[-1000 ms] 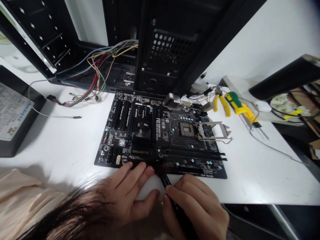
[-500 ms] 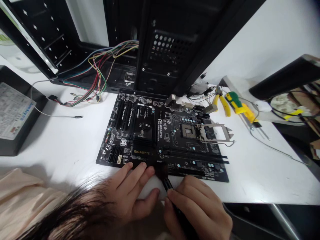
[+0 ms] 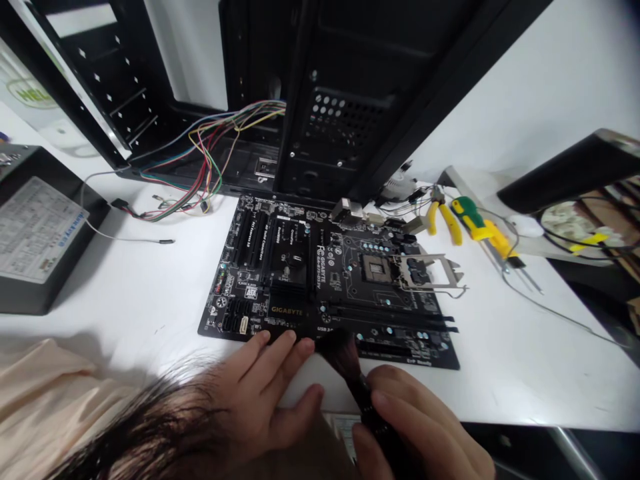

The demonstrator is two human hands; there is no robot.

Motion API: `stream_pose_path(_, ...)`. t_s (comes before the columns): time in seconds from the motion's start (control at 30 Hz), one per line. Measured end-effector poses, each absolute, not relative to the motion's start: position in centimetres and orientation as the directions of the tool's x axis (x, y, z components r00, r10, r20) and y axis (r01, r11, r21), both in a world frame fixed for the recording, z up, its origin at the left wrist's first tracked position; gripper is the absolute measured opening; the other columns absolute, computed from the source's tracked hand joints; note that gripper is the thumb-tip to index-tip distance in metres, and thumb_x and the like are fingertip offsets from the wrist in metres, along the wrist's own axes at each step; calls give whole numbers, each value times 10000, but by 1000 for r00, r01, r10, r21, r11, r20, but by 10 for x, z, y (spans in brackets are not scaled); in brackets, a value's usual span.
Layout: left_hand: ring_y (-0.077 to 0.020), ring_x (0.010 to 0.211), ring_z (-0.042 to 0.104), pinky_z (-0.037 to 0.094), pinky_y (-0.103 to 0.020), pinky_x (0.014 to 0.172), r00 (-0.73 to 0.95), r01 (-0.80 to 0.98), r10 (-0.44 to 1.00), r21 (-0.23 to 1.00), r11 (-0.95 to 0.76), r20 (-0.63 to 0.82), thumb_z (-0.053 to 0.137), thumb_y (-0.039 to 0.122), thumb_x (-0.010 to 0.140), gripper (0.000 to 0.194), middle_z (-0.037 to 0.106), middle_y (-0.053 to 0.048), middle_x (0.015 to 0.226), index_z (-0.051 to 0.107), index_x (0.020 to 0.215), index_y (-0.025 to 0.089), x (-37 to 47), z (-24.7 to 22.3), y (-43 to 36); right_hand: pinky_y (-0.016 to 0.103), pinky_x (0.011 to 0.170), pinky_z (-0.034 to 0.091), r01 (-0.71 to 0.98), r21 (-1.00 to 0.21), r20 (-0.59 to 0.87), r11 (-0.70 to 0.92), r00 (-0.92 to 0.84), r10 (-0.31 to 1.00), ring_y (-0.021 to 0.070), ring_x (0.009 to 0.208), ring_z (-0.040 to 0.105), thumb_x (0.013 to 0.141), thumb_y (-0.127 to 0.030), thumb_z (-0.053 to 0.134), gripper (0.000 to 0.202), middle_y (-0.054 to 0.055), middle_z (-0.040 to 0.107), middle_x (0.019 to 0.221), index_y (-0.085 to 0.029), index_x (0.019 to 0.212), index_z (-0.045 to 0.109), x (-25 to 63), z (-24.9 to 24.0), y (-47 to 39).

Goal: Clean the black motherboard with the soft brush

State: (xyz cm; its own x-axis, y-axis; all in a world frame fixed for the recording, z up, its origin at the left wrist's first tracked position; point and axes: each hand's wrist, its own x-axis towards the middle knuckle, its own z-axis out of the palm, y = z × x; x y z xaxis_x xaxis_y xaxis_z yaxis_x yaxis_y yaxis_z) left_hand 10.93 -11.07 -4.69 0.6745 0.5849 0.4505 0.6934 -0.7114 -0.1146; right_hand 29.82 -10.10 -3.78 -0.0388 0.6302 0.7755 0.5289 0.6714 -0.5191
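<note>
A black motherboard [image 3: 345,280] lies flat on the white table, its CPU socket [image 3: 376,269] uncovered and the metal socket frame [image 3: 433,271] swung up to the right. Fingertips of my left hand [image 3: 270,380] rest on the board's near edge, fingers stretched and apart, holding nothing. In my right hand [image 3: 425,420] is a soft black brush [image 3: 363,393], gripped by its handle. The bristles point up and left, over the near edge of the board just right of my left fingertips. Whether they touch the surface I cannot tell.
Behind the board stands an open black computer case [image 3: 320,100], with coloured wires [image 3: 205,147] trailing out. A power supply [image 3: 45,233] sits at left. Yellow-handled pliers [image 3: 445,217], a green-yellow screwdriver [image 3: 470,217] and a thin cable [image 3: 545,303] lie at right. Loose hair hangs across the lower left.
My right hand has moved the brush slightly right and toward me, so its bristles show more clearly. My left hand stays on the board's edge. The whole view has shifted a little.
</note>
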Motion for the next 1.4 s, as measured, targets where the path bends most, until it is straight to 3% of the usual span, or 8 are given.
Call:
stream_pose_path(0.2, -230, 1080, 629, 458, -410, 940, 659, 698, 573, -112, -707, 487, 506, 202, 956, 229, 687, -50, 1139, 533, 1182, 229, 110, -51, -111, 298, 589, 551, 508, -476, 739, 718, -211, 640, 152, 714, 614, 741, -93, 630, 180, 43, 641, 761, -105, 920, 642, 309, -42, -98)
stream_pose_path(0.37, -234, 1099, 621, 447, -413, 949, 662, 694, 572, -107, -712, 484, 494, 202, 963, 211, 666, -67, 1182, 539, 1169, 220, 111, -52, -109, 273, 575, 534, 589, -414, 719, 694, -256, 646, 141, 714, 605, 765, -96, 606, 100, 34, 620, 751, -145, 847, 636, 304, -37, -96)
stream_pose_path(0.6, -233, 1111, 612, 418, -417, 968, 693, 675, 562, -132, -726, 452, 451, 190, 983, 225, 657, -66, 1198, 528, 1194, 202, 108, -48, -110, 261, 608, 536, 624, -410, 643, 665, -320, 696, 124, 696, 589, 792, -76, 590, 129, 39, 625, 777, -140, 900, 618, 300, -32, -91)
stream_pose_path(1.03, -224, 1135, 590, 407, -396, 988, 695, 681, 579, -131, -721, 426, 482, 244, 977, 258, 642, -58, 1223, 512, 1232, 217, 107, -45, -110, 240, 509, 483, 595, -391, 625, 702, -389, 677, 101, 557, 516, 784, -68, 540, 91, 2, 567, 601, -140, 779, 596, 298, -27, -90)
stream_pose_path(1.3, -240, 1151, 585, 436, -410, 974, 669, 698, 583, -119, -706, 461, 549, 241, 944, 249, 642, -70, 1224, 524, 1191, 220, 110, -50, -111, 255, 520, 458, 531, -500, 598, 684, -360, 716, 108, 554, 480, 747, -58, 536, 111, -8, 513, 559, -160, 711, 559, 307, -27, -96)
stream_pose_path(1.4, -228, 1160, 580, 432, -403, 990, 656, 707, 603, -92, -701, 454, 542, 228, 948, 259, 638, -59, 1234, 522, 1206, 230, 110, -48, -112, 246, 494, 441, 477, -540, 654, 693, -281, 703, 112, 554, 505, 770, -65, 536, 100, -5, 524, 579, -160, 754, 564, 307, -27, -96)
